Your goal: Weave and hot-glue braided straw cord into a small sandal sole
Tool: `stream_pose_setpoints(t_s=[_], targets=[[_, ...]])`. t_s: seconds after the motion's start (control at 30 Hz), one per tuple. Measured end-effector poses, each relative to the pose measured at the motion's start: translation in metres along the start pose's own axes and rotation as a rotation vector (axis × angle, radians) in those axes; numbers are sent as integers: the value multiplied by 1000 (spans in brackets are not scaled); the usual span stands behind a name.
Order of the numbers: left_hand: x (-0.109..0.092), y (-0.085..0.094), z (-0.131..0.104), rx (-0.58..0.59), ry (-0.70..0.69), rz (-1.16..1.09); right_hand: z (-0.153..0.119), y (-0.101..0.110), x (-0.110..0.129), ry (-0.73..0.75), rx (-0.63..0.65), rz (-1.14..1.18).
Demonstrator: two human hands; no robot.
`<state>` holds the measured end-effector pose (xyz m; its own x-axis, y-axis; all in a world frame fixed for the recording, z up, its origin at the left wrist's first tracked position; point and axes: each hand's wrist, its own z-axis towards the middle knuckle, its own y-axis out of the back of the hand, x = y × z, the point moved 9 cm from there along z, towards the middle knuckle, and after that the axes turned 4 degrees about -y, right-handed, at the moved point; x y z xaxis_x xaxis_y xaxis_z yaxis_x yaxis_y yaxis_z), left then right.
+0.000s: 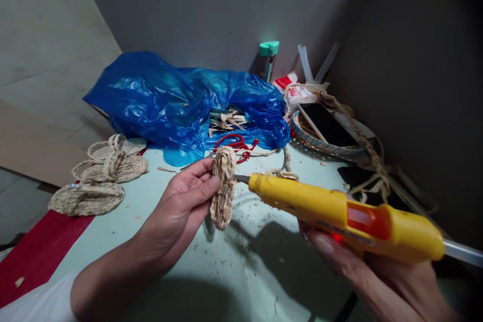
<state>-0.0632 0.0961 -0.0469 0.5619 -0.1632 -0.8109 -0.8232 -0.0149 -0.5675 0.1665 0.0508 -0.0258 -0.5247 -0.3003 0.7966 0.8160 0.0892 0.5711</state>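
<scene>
Pinched between the thumb and fingers of my left hand is a braided straw piece, a narrow oval held upright above the table. My right hand is wrapped round a yellow glue gun, which has an orange window and a small red light. A clear glue stick juts from its rear end. The gun's dark metal nozzle points left and meets the right edge of the braided piece; whether glue is coming out is too small to tell.
Woven straw slippers lie at the left beside a red strip. A blue plastic bag fills the back, with red-handled scissors before it. A phone rests on a round basket at the right, near a straw braid.
</scene>
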Motion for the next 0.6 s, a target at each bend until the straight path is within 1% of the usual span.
stream_pose_setpoints(t_s=[0.3,0.47,0.53,0.6], targets=[[1,2,0,16,0,31,4,-5,10,7,48,-49],[1,1,-1,12,2,49,0,-3,3,-1,57,-69],[2,3,-2,0,7,51,-1,-3,-1,-9,40,-89],[3,6,-2,-10,13,52,1,-3,1,1,11,-115]])
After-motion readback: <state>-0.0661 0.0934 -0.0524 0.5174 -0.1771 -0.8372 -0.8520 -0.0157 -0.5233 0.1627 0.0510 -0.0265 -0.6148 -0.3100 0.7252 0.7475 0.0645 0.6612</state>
